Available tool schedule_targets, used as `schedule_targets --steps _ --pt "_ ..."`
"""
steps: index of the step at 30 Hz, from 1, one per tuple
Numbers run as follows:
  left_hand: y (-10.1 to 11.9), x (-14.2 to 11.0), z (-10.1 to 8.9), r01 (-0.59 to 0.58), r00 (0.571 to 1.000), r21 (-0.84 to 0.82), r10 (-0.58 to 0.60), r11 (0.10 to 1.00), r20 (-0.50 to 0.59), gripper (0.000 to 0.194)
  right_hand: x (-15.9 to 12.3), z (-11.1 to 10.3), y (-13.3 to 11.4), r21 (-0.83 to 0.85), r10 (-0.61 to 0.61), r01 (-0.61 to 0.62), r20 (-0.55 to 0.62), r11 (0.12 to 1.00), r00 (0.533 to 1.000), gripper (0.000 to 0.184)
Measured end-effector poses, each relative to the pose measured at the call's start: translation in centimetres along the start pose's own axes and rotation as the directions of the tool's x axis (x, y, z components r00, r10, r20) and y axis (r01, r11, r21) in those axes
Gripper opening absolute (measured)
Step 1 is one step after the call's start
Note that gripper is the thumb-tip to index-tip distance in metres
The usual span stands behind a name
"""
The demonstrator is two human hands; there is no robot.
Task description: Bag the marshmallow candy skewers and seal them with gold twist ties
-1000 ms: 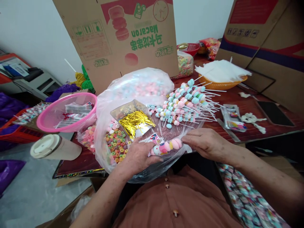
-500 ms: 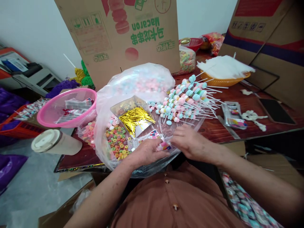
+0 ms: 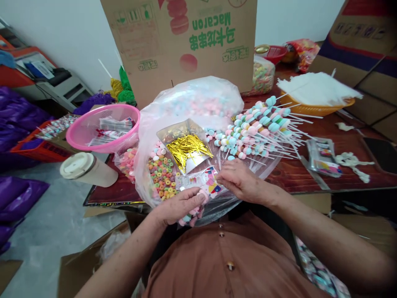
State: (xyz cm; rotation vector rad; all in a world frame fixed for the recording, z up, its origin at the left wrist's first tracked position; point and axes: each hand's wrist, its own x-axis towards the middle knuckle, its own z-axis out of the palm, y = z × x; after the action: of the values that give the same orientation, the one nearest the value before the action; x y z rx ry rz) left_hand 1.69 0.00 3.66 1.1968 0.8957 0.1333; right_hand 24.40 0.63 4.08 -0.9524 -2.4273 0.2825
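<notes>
My left hand (image 3: 181,205) is closed around a bunch of pink and pale blue marshmallow candies (image 3: 194,215), low over the front rim of the plastic-lined tray. Whether a wrapper covers them is hard to make out. My right hand (image 3: 238,179) has its fingers pinched at the edge of a clear printed plastic bag (image 3: 214,184), which lies flat. Just behind the bag sits an open pouch of gold twist ties (image 3: 189,149). Colourful ring-shaped candies (image 3: 161,176) lie left of it. A pile of marshmallow skewers (image 3: 260,128) rests beyond my right hand, white sticks pointing right.
A pink basket (image 3: 72,134) with packaging and a lidded cup (image 3: 96,174) stand left. At the back rises a large cardboard box (image 3: 142,78). On the right are an orange basket (image 3: 322,109) with white bags, a stack of printed bags (image 3: 322,155) and a dark phone-like slab (image 3: 380,155).
The view has turned slightly left. My left hand has moved down and away from my right, with the candies now showing below it. My right hand has come to the flat printed bag.
</notes>
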Motion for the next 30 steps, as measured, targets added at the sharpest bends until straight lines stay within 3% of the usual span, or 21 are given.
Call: schedule_targets --steps 3,5,6,8,10,12,15,18,20,23,25,27,29,30 --pt "-1.5 1.0 1.4 -0.062 0.995 -0.153 0.048 0.986 -0.092 0.035 0.7 1.2 -0.1 -0.015 0.030 -0.030 0.043 0.999 0.999 0.021" --pt "-2.0 1.3 1.5 -0.110 0.977 -0.145 0.081 0.983 -0.196 0.034 0.5 2.3 -0.3 0.120 0.202 -0.195 -0.045 0.973 0.978 0.017" --pt "-2.2 1.4 1.5 -0.139 0.961 -0.108 0.108 0.984 -0.253 0.034 0.3 2.9 -0.5 0.244 0.327 -0.301 -0.069 0.922 0.943 0.019" --pt "-2.4 1.2 1.3 -0.187 0.918 0.067 0.198 0.980 -0.342 0.031 -0.2 4.4 -1.5 0.514 0.526 -0.483 0.071 0.709 0.847 0.027" --pt "-2.5 0.9 1.1 -0.181 0.870 0.321 0.304 0.930 -0.388 0.028 -0.7 6.0 -2.9 0.658 0.555 -0.598 0.314 0.458 0.771 0.034" --pt "-2.8 0.6 1.1 -0.152 0.874 0.495 0.350 0.855 -0.336 0.025 -1.0 7.3 -4.2 0.695 0.563 -0.634 0.390 0.339 0.728 0.040" --pt "-3.6 0.5 1.2 -0.156 0.934 0.445 0.278 0.882 -0.224 0.025 -1.2 7.9 -5.0 0.709 0.644 -0.612 0.292 0.351 0.707 0.037" --pt "-4.2 0.9 1.4 -0.133 0.917 0.272 0.223 0.953 -0.332 0.027 -1.4 7.4 -4.8 0.753 0.663 -0.601 0.309 0.267 0.682 0.026" --pt "-4.2 1.3 1.7 -0.147 0.892 0.299 0.257 0.943 -0.372 0.026 -1.4 7.1 -4.7 0.776 0.629 -0.592 0.353 0.216 0.692 0.031" --pt "-3.8 1.6 2.3 -0.172 0.867 0.428 0.343 0.887 -0.362 0.022 -1.2 7.2 -4.8 0.742 0.600 -0.583 0.312 0.331 0.737 0.024" --pt "-3.7 1.6 2.7 -0.161 0.852 0.382 0.324 0.910 -0.412 0.019 -1.0 7.2 -5.0 0.662 0.626 -0.562 0.176 0.496 0.760 0.027" --pt "-3.8 1.6 3.0 -0.171 0.874 0.251 0.264 0.953 -0.408 0.021 -0.9 7.3 -5.2 0.563 0.621 -0.526 0.028 0.638 0.783 0.025" --pt "-3.9 1.5 3.4 -0.185 0.924 0.110 0.211 0.977 -0.319 0.024 -0.7 7.3 -5.4 0.551 0.627 -0.519 -0.009 0.653 0.779 0.023" --pt "-3.8 1.4 3.6 -0.189 0.944 0.053 0.196 0.981 -0.266 0.027 -0.7 7.3 -5.4 0.602 0.661 -0.544 0.036 0.585 0.750 0.023"
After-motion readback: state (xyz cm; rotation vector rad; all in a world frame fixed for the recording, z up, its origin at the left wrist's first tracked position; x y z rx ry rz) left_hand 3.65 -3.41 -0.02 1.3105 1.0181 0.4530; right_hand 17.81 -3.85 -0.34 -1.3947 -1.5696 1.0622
